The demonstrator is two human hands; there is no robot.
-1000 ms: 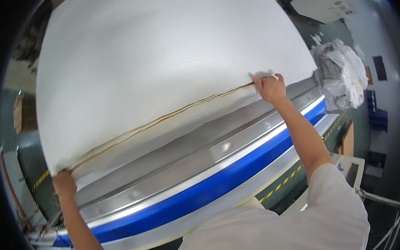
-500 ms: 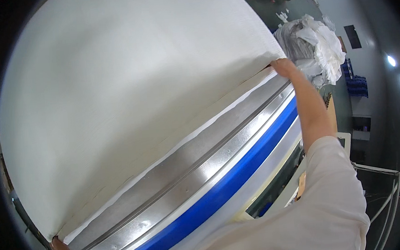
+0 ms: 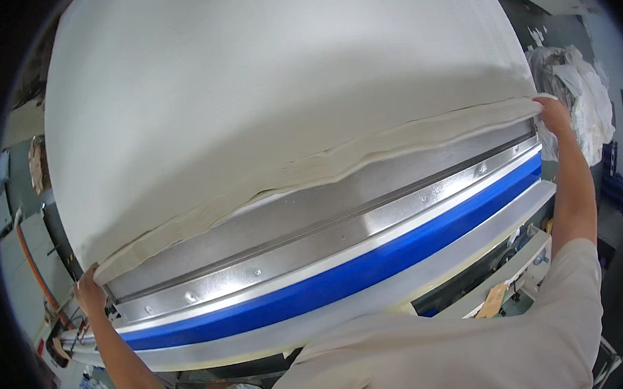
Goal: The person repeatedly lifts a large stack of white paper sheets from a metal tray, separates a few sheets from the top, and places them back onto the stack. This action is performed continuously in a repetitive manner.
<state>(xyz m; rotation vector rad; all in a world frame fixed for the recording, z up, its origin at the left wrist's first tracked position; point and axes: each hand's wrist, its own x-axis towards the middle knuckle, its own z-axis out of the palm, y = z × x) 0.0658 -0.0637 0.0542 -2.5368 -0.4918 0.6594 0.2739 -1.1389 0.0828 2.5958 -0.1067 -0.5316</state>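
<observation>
A broad stack of white fabric sheets point(image 3: 283, 82) covers the large surface in front of me. My left hand point(image 3: 90, 290) is closed on its near left corner, and my right hand point(image 3: 555, 117) has the near right corner in its fingers. Between them the layered edge hangs in a slight wave, with gaps showing between layers near the middle. Right below that edge runs a shiny metal strip point(image 3: 349, 228) with rivets. My fingertips are partly hidden by the fabric.
A blue padded rail point(image 3: 345, 281) and a pale bar point(image 3: 334, 325) run along the near side, close to my body. At the far right stands a heap of white wrapped material point(image 3: 583, 92). An orange hose point(image 3: 34, 265) lies at the left.
My view has swung round, so both arms show fully. The fabric's near edge now looks thicker and wavier, with more layers showing. Both hands remain at its corners.
</observation>
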